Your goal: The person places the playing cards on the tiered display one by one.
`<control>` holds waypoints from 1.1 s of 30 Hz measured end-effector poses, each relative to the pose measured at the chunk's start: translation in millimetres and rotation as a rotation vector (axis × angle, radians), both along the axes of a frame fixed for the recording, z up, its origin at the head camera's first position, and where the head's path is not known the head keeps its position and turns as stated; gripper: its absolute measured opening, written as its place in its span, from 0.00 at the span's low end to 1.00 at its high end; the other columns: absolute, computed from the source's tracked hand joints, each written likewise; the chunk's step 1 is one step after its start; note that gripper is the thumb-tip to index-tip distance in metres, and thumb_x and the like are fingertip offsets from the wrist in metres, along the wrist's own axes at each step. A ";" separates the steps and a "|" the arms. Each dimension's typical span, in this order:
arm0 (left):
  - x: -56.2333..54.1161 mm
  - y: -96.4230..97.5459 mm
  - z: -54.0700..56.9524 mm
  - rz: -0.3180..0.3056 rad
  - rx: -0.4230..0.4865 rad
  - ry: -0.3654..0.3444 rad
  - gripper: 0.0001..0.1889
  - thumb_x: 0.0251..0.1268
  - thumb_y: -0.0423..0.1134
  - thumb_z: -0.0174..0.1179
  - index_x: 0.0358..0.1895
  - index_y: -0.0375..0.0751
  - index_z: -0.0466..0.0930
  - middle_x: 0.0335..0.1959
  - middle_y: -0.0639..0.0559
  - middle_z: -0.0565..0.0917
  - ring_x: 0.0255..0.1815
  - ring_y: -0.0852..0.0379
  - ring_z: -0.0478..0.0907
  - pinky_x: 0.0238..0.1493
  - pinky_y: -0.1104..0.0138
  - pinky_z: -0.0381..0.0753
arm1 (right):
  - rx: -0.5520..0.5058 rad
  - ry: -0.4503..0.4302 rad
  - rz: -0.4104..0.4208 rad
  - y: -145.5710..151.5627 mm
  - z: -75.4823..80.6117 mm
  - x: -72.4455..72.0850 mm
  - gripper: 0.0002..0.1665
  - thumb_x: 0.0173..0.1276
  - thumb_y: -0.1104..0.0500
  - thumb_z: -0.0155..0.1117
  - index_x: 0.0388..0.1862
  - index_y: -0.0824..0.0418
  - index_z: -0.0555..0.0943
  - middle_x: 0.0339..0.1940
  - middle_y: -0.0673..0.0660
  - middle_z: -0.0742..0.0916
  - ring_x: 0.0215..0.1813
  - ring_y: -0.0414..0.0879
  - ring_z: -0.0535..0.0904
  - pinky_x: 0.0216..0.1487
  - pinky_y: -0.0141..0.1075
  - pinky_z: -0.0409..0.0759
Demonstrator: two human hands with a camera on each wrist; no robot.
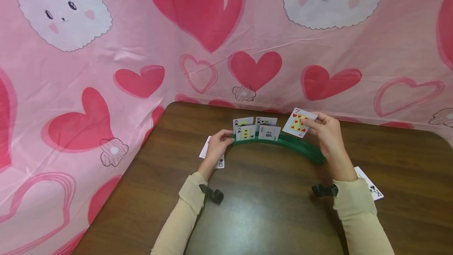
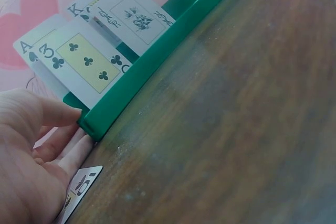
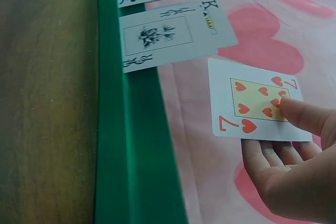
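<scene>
A curved green card holder (image 1: 301, 145) stands on the table. My left hand (image 1: 216, 146) grips its left end, thumb on the near side in the left wrist view. Upright in the holder's left half are an ace of spades (image 2: 31, 45) behind a three of clubs (image 2: 86, 61), then a king of spades (image 1: 266, 120) behind a joker (image 2: 137, 17). With thumb and fingers my right hand (image 1: 327, 135) pinches a seven of hearts (image 3: 254, 103), raised above and behind the holder, right of the joker. The seven's face is turned toward me.
A ten (image 1: 221, 163) and another card (image 1: 204, 150) lie partly hidden beneath my left hand. A king of clubs (image 1: 374, 189) lies on the brown table (image 1: 262, 207) by my right wrist. Pink heart-patterned cloth (image 1: 212, 78) hangs behind the table and along its left.
</scene>
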State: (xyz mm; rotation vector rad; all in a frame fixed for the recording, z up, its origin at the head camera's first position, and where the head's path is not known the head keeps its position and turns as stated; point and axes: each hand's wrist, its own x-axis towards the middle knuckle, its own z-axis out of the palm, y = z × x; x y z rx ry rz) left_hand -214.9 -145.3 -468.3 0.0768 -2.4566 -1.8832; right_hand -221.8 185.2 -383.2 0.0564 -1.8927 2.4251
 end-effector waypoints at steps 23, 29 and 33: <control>0.8 -0.2 1.6 -0.002 -0.004 0.002 0.13 0.74 0.33 0.62 0.57 0.40 0.85 0.55 0.45 0.86 0.53 0.48 0.81 0.62 0.54 0.77 | 0.067 -0.050 0.000 -5.6 -13.1 -5.9 0.13 0.70 0.67 0.70 0.31 0.50 0.88 0.30 0.44 0.89 0.32 0.37 0.85 0.40 0.29 0.85; 1.1 0.5 1.9 0.000 -0.001 -0.001 0.13 0.74 0.33 0.62 0.57 0.39 0.85 0.56 0.44 0.86 0.52 0.49 0.81 0.62 0.55 0.78 | 0.109 -0.059 -0.004 -3.7 -15.7 -6.9 0.08 0.70 0.64 0.72 0.34 0.51 0.88 0.32 0.44 0.89 0.34 0.37 0.85 0.41 0.29 0.85; 0.8 0.9 1.7 0.003 0.004 -0.009 0.12 0.74 0.33 0.62 0.57 0.39 0.85 0.56 0.44 0.86 0.53 0.48 0.81 0.62 0.55 0.78 | 0.142 -0.074 -0.001 -2.2 -17.6 -7.3 0.07 0.70 0.63 0.72 0.35 0.50 0.88 0.34 0.43 0.90 0.35 0.37 0.85 0.42 0.28 0.85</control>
